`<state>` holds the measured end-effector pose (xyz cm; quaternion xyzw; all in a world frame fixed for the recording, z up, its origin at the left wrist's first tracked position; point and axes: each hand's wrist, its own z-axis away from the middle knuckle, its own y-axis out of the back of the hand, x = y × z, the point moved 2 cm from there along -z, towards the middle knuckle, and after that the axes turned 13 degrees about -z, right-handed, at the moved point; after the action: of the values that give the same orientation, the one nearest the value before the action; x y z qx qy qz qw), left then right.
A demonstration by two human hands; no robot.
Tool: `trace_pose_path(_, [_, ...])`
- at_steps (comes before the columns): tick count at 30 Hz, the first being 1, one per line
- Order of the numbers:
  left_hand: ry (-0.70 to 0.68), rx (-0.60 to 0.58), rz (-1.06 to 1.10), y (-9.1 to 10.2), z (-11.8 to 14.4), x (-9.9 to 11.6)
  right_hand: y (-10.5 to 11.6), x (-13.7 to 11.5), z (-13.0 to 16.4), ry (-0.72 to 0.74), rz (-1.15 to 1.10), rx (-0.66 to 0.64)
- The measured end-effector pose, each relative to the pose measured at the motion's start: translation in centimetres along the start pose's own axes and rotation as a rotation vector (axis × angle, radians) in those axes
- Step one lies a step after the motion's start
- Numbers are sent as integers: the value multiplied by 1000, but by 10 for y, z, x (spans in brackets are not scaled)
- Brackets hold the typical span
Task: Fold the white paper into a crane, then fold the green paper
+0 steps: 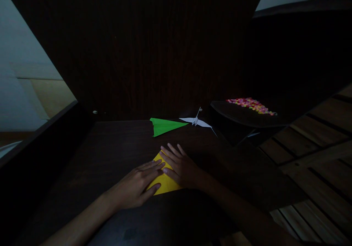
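A yellow sheet of paper (164, 183), partly folded, lies on the dark wooden table (110, 154) in front of me. My left hand (136, 185) presses flat on its left side, fingers stretched toward the fold. My right hand (180, 167) lies flat on its upper right part, fingers spread. Both hands cover much of the sheet. Beyond them rest a green paper plane (165, 125) and a white paper crane (196, 121).
A dark tray (242, 116) with a heap of small multicoloured pieces (251, 105) stands at the back right. The scene is very dim. A wooden slatted floor (316, 154) shows past the table's right edge. A dark wall rises behind the table.
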<state>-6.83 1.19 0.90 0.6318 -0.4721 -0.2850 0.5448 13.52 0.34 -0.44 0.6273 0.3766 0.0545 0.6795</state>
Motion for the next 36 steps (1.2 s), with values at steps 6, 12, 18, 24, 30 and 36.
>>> trace_pose_path(6, [-2,13,34,2,0,-1,0,2,0,10,-4,1])
trace_pose_path(12, [45,-15,53,2,0,-6,2,5,1,11,-21,-14])
trace_pose_path(18, [106,-11,25,3,1,-15,6,10,4,20,-16,-32])
trace_pose_path(24, [84,-10,-31,3,2,-17,11,16,5,37,-9,-19])
trace_pose_path(30, [40,-22,-59,3,2,-17,13,18,4,44,3,9])
trace_pose_path(36, [4,-87,-44,2,4,-23,9,21,3,63,-2,15])
